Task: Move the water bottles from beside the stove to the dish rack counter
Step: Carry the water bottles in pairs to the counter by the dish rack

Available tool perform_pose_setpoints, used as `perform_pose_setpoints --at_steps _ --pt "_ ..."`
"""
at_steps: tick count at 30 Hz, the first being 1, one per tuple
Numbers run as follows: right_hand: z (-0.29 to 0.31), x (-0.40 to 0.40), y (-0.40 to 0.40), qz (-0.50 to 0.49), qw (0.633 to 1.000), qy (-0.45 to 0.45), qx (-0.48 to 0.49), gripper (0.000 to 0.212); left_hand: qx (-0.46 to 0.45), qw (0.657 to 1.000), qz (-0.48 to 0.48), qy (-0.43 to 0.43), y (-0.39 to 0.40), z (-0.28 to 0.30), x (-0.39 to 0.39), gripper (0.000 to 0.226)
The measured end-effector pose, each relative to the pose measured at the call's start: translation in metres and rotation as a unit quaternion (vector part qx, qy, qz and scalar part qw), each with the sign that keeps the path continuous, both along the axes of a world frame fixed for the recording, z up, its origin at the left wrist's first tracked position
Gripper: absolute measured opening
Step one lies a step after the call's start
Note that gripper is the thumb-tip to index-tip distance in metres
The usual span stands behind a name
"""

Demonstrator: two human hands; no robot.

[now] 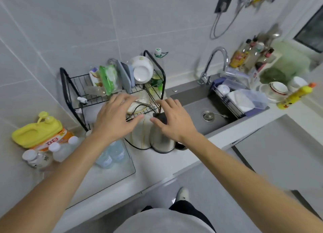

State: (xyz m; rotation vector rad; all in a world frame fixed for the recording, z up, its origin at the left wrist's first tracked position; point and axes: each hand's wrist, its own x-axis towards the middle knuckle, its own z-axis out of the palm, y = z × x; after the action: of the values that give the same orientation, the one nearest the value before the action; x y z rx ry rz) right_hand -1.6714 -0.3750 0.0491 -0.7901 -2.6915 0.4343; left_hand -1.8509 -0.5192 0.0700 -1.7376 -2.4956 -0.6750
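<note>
two clear water bottles point(111, 154) are stood on the white counter point(157, 170) at near left, partly hidden by the left forearm. three white-capped bottles point(52, 150) are grouped further left, beside a yellow-lidded jug point(37, 129). a steel kettle point(160, 138) is placed just right of the water bottles. the left hand point(115, 118) and right hand point(172, 118) are held above with fingers spread and nothing gripped. the dish rack point(111, 91) is set behind.
</note>
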Motion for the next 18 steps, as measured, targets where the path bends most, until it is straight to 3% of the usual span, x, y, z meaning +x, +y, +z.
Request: perform_pose_setpoints --at_steps 8,18 --pt "0.010 0.112 0.011 -0.140 0.990 0.005 0.013 0.064 0.006 0.991 -0.133 0.013 0.072 0.018 0.063 0.064" --pt "0.019 0.368 0.059 -0.341 0.940 0.003 0.032 0.066 -0.001 0.939 -0.341 0.033 0.207 0.015 0.320 0.068"
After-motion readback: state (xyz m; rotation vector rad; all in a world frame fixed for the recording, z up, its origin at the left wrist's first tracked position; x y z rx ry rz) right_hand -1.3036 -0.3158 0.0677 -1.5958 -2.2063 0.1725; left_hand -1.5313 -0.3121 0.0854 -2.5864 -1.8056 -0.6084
